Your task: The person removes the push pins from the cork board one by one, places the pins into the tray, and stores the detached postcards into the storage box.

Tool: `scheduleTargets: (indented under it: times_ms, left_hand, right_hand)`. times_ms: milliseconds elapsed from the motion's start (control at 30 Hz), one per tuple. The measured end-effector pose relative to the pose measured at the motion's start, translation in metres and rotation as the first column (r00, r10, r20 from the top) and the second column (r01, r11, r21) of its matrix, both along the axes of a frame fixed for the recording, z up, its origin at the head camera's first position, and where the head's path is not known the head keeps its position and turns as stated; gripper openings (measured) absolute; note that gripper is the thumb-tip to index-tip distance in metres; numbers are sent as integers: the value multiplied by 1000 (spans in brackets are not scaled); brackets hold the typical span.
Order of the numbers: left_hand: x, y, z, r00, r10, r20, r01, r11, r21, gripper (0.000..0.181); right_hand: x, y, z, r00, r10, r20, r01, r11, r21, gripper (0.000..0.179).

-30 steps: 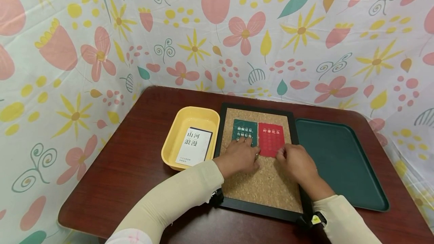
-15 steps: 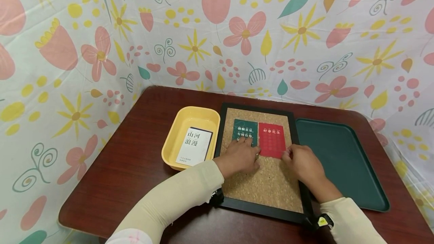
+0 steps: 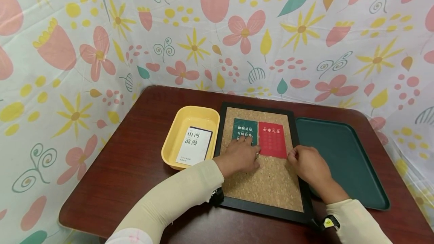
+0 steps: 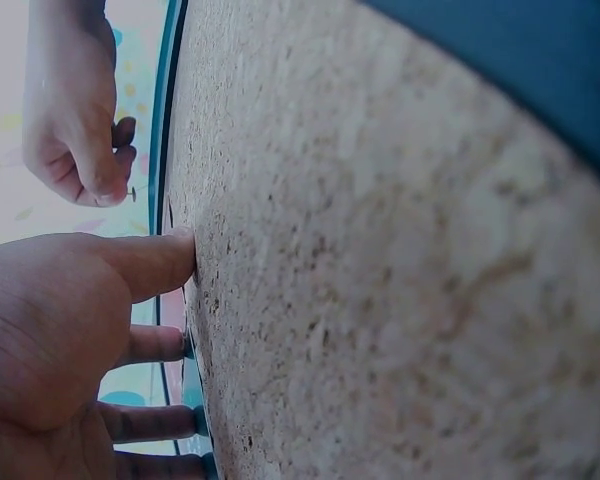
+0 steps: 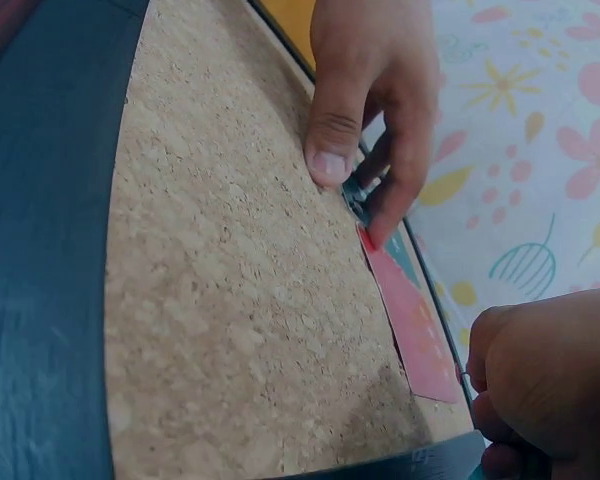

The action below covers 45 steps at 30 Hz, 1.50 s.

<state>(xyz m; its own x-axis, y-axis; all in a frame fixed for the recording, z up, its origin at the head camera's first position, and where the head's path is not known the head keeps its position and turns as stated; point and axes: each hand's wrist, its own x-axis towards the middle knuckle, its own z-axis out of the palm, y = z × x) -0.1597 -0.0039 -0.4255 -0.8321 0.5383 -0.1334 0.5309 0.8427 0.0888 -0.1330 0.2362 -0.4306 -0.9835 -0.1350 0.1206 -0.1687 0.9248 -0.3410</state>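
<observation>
My left hand [image 3: 240, 155] lies with straight fingers on the lower part of a dark green card [image 3: 245, 124], partly covering its white writing. Its thumb and fingertips press the card and the cork board [image 3: 259, 187] in the left wrist view. Beside the green card, a red card [image 3: 272, 142] lies flat on the cork. My right hand [image 3: 310, 166] is just right of the red card's lower right corner, over the board's black frame. Between its thumb and finger it pinches a small thin pin [image 4: 133, 193], seen in the left wrist view.
Left of the board stands a yellow tray [image 3: 176, 119] holding a white card [image 3: 193, 146] with black characters. A dark green tray [image 3: 349, 161] lies to the right, partly behind my right forearm. Flower-printed cloth [image 3: 217, 40] rises behind the brown table [image 3: 115, 168].
My right hand has drawn back to the right, from the red card's lower right corner toward the board's frame. My left hand stays in place on the green card.
</observation>
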Motion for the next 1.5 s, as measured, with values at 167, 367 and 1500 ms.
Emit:
scheduleTargets:
  times_ms: [167, 367, 1500]
  left_hand:
    - [0, 0, 0, 1000, 1, -3, -1, 1000, 2, 50]
    - [0, -1, 1, 1000, -3, -1, 3, 1000, 6, 48]
    - [-1, 0, -1, 1000, 4, 1, -4, 1000, -1, 51]
  right_hand:
    - [1, 4, 1, 1000, 6, -1, -6, 1000, -6, 26]
    - [3, 10, 2, 1000, 2, 16, -2, 1000, -7, 26]
    - [8, 40, 0, 1000, -8, 25, 9, 1000, -3, 32]
